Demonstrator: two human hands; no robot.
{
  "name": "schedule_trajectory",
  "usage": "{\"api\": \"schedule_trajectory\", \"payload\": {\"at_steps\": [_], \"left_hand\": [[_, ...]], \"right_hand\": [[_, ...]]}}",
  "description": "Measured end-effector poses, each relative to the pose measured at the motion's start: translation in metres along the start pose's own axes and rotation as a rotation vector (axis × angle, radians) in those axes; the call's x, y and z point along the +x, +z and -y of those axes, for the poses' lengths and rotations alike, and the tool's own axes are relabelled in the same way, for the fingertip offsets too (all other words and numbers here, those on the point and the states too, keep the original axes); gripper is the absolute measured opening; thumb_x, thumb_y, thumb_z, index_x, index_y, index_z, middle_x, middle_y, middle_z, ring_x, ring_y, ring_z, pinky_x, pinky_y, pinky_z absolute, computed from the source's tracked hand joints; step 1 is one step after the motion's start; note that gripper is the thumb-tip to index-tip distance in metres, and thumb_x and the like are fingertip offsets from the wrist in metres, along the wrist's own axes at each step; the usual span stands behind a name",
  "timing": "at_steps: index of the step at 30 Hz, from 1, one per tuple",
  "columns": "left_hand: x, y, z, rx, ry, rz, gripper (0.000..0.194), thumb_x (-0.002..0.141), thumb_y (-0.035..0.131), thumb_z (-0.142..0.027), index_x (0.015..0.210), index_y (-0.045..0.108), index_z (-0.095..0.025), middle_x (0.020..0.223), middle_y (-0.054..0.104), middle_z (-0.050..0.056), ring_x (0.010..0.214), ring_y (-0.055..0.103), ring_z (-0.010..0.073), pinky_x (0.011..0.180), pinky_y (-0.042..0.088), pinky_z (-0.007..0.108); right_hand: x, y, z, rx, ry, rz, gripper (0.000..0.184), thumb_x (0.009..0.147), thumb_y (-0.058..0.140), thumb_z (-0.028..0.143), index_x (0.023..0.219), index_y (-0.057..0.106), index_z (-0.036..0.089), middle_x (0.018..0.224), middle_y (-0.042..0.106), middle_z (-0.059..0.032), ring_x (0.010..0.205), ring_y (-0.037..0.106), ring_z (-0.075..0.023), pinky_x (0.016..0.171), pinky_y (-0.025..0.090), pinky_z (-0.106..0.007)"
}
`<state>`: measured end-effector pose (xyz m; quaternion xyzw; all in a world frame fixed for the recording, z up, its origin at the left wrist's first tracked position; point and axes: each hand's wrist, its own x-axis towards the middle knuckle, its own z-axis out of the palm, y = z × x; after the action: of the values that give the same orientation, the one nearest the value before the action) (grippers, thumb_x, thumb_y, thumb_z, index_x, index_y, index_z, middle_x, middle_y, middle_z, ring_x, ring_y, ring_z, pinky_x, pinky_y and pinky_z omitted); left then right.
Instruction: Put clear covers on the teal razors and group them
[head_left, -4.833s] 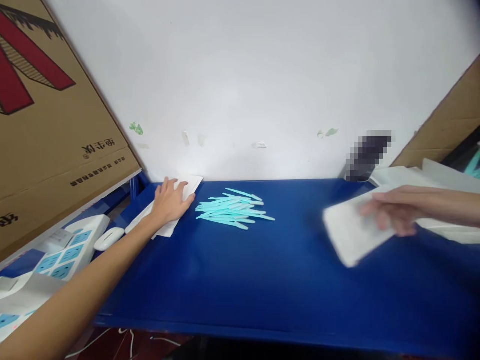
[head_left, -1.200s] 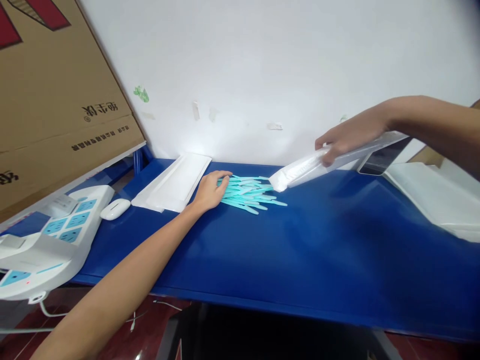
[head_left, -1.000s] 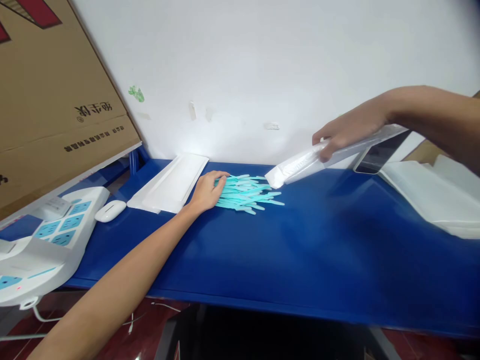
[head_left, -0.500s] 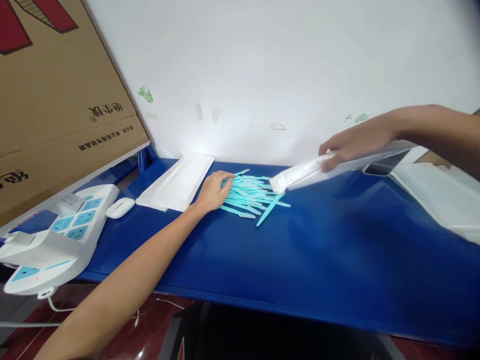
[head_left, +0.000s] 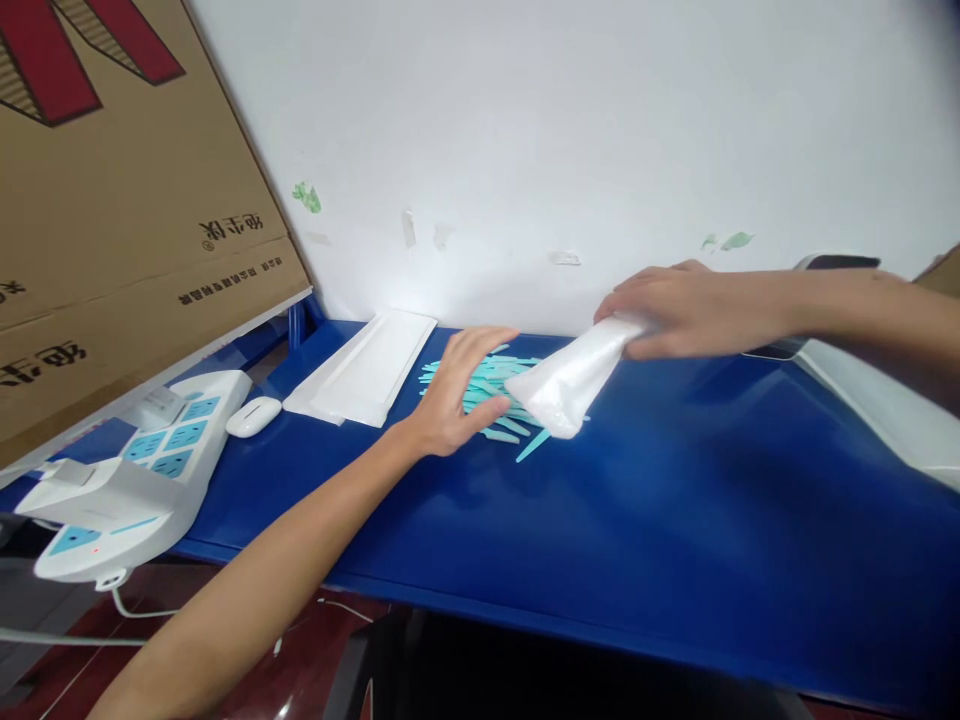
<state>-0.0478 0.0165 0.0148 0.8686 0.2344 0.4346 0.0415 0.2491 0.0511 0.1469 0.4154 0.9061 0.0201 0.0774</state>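
A pile of slim turquoise plastic sticks (head_left: 501,372), shaped like eyebrow razors, lies on the blue table (head_left: 600,550). My left hand (head_left: 450,400) is at the pile's left side, its thumb and fingers spread apart with nothing between them. From the right, my right hand (head_left: 667,310) grips a white translucent plastic bag (head_left: 566,385). The bag's wide end tilts down over the right part of the pile and hides some sticks. One stick pokes out below the bag. What the bag contains cannot be made out.
Flat white packets (head_left: 367,370) lie left of the pile. Further left are a white earbud case (head_left: 253,416) and a power strip (head_left: 187,440) with adapters. A large cardboard box (head_left: 135,180) stands at the left, a white wall behind. White sheeting (head_left: 877,400) lies at the right.
My left hand has lifted off the sticks and opened wider. My right hand has moved left with the bag, whose end now hangs lower and nearer, over the pile.
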Motion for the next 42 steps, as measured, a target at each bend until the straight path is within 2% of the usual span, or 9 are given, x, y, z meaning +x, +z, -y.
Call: {"api": "schedule_trajectory", "payload": {"at_steps": [4, 7, 12, 17, 27, 30, 34, 39, 42], "left_hand": [[0.003, 0.016, -0.014, 0.149, 0.105, 0.054, 0.082, 0.095, 0.053, -0.06, 0.159, 0.019, -0.022, 0.157, 0.034, 0.021, 0.146, 0.033, 0.0377, 0.118, 0.032, 0.059], [0.002, 0.019, -0.01, 0.275, 0.095, 0.058, 0.065, 0.1, 0.051, -0.039, 0.158, 0.022, -0.026, 0.154, 0.035, 0.02, 0.141, 0.042, 0.0344, 0.11, 0.044, 0.052], [0.003, -0.023, 0.008, 0.565, -0.103, 0.013, 0.05, 0.1, 0.042, -0.02, 0.15, 0.042, -0.024, 0.146, 0.045, 0.016, 0.13, 0.05, 0.0328, 0.107, 0.045, 0.053], [-0.003, -0.076, 0.022, 0.783, -0.4, 0.118, 0.052, 0.099, 0.04, -0.026, 0.15, 0.046, -0.02, 0.144, 0.048, 0.018, 0.122, 0.052, 0.0356, 0.103, 0.046, 0.057], [-0.034, -0.137, 0.044, 0.763, -0.775, 0.255, 0.047, 0.092, 0.046, -0.035, 0.136, 0.06, -0.023, 0.141, 0.055, 0.013, 0.132, 0.047, 0.0393, 0.108, 0.041, 0.059], [-0.036, -0.131, 0.044, 0.822, -0.861, 0.248, 0.048, 0.092, 0.049, -0.048, 0.128, 0.066, -0.023, 0.145, 0.051, 0.017, 0.136, 0.041, 0.0453, 0.106, 0.038, 0.066], [-0.027, -0.096, 0.036, 0.634, -0.568, 0.245, 0.055, 0.097, 0.045, -0.056, 0.137, 0.059, -0.021, 0.147, 0.05, 0.015, 0.14, 0.042, 0.0361, 0.115, 0.035, 0.056], [-0.015, -0.043, 0.023, 0.398, -0.384, 0.502, 0.114, 0.071, 0.066, -0.083, 0.162, 0.022, -0.028, 0.165, 0.027, 0.018, 0.151, 0.025, 0.0439, 0.117, 0.028, 0.063], [-0.013, -0.023, 0.021, 0.396, -0.346, 0.506, 0.12, 0.072, 0.064, -0.084, 0.164, 0.01, -0.028, 0.167, 0.017, 0.02, 0.153, 0.017, 0.0445, 0.119, 0.023, 0.065]], "right_hand": [[0.012, 0.016, 0.026, -0.228, -0.171, -0.303, 0.039, 0.087, 0.055, 0.047, 0.117, 0.065, 0.025, 0.113, 0.068, -0.0072, 0.119, 0.056, -0.0351, 0.101, 0.037, -0.059], [0.012, 0.013, 0.041, -0.315, -0.216, -0.474, 0.041, 0.091, 0.052, 0.041, 0.127, 0.059, 0.022, 0.133, 0.061, -0.0115, 0.132, 0.048, -0.0363, 0.107, 0.033, -0.056], [0.002, 0.025, 0.056, -0.366, -0.148, -0.712, 0.032, 0.096, 0.047, 0.033, 0.123, 0.06, 0.024, 0.137, 0.06, -0.0126, 0.127, 0.049, -0.0355, 0.1, 0.032, -0.051], [-0.001, 0.083, 0.054, -0.279, -0.248, -0.325, 0.023, 0.094, 0.044, 0.03, 0.087, 0.062, 0.018, 0.069, 0.067, -0.0071, 0.065, 0.054, -0.0201, 0.08, 0.033, -0.043], [0.005, 0.112, 0.02, 0.143, -0.069, -0.003, 0.033, 0.098, 0.043, 0.041, 0.109, 0.068, 0.022, 0.074, 0.069, -0.0064, 0.065, 0.062, -0.0212, 0.06, 0.038, -0.03], [0.007, 0.11, 0.024, 0.186, -0.044, 0.036, 0.03, 0.098, 0.044, 0.039, 0.101, 0.068, 0.021, 0.072, 0.068, -0.0054, 0.062, 0.062, -0.0189, 0.057, 0.037, -0.028], [0.011, 0.102, 0.035, 0.187, -0.058, -0.064, 0.027, 0.095, 0.043, 0.031, 0.09, 0.067, 0.02, 0.07, 0.069, -0.0044, 0.06, 0.061, -0.0174, 0.06, 0.038, -0.028], [0.029, 0.091, 0.05, 0.109, -0.003, -0.167, 0.026, 0.093, 0.046, 0.031, 0.09, 0.069, 0.019, 0.072, 0.071, -0.0051, 0.062, 0.063, -0.018, 0.058, 0.036, -0.028], [0.034, 0.087, 0.058, -0.02, 0.008, -0.171, 0.033, 0.096, 0.042, 0.036, 0.106, 0.069, 0.018, 0.085, 0.075, -0.009, 0.066, 0.064, -0.02, 0.055, 0.031, -0.028]]}}
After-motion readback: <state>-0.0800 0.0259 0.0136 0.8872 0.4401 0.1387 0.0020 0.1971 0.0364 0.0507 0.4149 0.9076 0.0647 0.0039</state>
